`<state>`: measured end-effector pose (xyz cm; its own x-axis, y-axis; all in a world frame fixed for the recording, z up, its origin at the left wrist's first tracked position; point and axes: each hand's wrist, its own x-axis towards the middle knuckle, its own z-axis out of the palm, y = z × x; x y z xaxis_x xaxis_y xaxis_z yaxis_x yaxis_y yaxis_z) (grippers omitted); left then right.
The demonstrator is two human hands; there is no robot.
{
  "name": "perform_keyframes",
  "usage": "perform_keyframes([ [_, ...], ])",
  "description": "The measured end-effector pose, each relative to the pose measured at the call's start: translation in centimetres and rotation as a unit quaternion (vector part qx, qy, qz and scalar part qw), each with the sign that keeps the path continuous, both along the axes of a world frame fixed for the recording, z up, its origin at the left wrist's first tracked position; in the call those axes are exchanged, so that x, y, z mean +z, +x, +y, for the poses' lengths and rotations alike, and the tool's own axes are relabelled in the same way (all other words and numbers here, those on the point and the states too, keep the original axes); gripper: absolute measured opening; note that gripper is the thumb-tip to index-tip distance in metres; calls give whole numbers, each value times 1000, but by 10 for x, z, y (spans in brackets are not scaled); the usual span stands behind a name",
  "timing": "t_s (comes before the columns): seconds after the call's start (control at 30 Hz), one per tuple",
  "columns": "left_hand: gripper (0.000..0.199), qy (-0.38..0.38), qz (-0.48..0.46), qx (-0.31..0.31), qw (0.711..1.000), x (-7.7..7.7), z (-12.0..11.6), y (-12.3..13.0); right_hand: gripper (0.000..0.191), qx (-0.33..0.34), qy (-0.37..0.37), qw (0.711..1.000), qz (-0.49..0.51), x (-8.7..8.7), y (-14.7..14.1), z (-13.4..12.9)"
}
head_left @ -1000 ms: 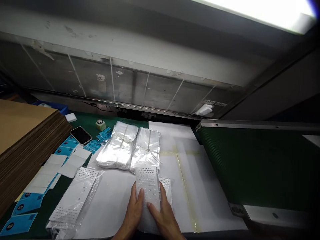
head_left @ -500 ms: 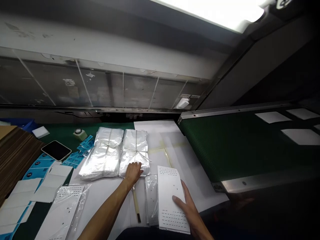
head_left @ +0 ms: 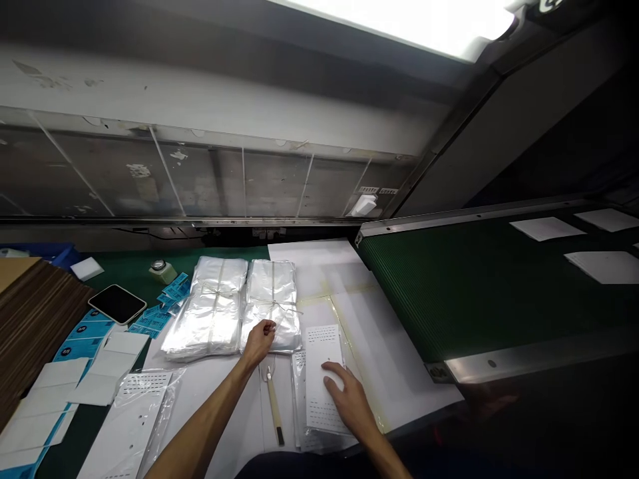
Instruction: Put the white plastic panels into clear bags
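My left hand is over the lower end of a tied bundle of clear plastic bags. Its fingers are curled together, and anything between them is too small to make out. A second tied bundle of clear bags lies alongside. My right hand, fingers apart, rests on the right side of a white printed card. That card lies over another printed card in clear plastic, which it partly covers. Between my forearms is a thin tool with a pale handle.
At left are a bagged printed card, folded white papers, blue labels, a phone, a small jar and stacked cardboard. A green conveyor belt carrying white sheets borders the right side.
My right hand has set the white card down on the bagged one and loosened its grip. My left hand has lifted slightly and its fingers have curled inward.
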<state>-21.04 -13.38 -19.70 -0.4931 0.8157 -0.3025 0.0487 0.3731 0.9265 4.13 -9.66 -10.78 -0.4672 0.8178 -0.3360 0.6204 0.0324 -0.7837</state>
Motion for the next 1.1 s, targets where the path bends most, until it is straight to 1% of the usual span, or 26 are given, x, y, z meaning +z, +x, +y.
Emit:
perform_keyframes([
  [0.07, 22, 23, -78, 19, 997, 11, -3, -6, 36, 20, 28, 999, -13, 0, -14, 5],
  [0.17, 29, 61, -183, 39, 980, 32, -13, -7, 35, 50, 60, 996, -32, 1, -42, 11],
  [0.27, 34, 92, -261, 52, 959, 56, -28, 3, 39, 90, 85, 992, -36, 6, -71, 12],
  [0.37, 30, 117, -316, 64, 940, 76, -46, 20, 31, 152, 105, 982, -20, 15, -91, 6],
  [0.43, 27, 127, -340, 81, 928, 83, -59, 29, 27, 192, 116, 975, -13, 21, -96, 1],
  [0.53, 27, 131, -361, 119, 916, 86, -78, 35, 28, 225, 126, 966, -15, 26, -95, -2],
  [0.6, 27, 134, -369, 132, 910, 88, -87, 36, 29, 224, 130, 966, -21, 27, -93, -1],
  [0.63, 28, 136, -373, 129, 909, 90, -91, 36, 29, 219, 130, 967, -23, 27, -93, 1],
  [0.7, 32, 140, -376, 102, 910, 95, -95, 36, 29, 205, 123, 971, -25, 30, -95, 8],
  [0.77, 33, 138, -360, 67, 920, 101, -96, 35, 28, 188, 109, 976, -20, 37, -94, 19],
  [0.8, 35, 135, -341, 57, 929, 103, -95, 34, 29, 177, 101, 979, -15, 44, -91, 26],
  [0.87, 43, 127, -288, 62, 947, 104, -92, 31, 35, 149, 92, 984, -6, 62, -77, 39],
  [0.93, 42, 116, -235, 82, 962, 101, -87, 29, 39, 93, 86, 992, 15, 82, -55, 46],
  [0.97, 40, 112, -216, 89, 966, 100, -83, 28, 40, 54, 69, 996, 36, 90, -42, 46],
  [1.0, 39, 111, -202, 91, 969, 99, -80, 28, 38, 5, 24, 997, 77, 97, -29, 42],
  [1.03, 39, 112, -195, 87, 971, 99, -76, 28, 36, -30, -50, 990, 125, 101, -18, 34],
  [1.07, 38, 114, -192, 79, 971, 100, -73, 29, 34, -48, -145, 973, 176, 102, -9, 23],
  [1.1, 39, 118, -193, 71, 972, 102, -70, 30, 32, -41, -250, 942, 221, 100, -3, 10],
])
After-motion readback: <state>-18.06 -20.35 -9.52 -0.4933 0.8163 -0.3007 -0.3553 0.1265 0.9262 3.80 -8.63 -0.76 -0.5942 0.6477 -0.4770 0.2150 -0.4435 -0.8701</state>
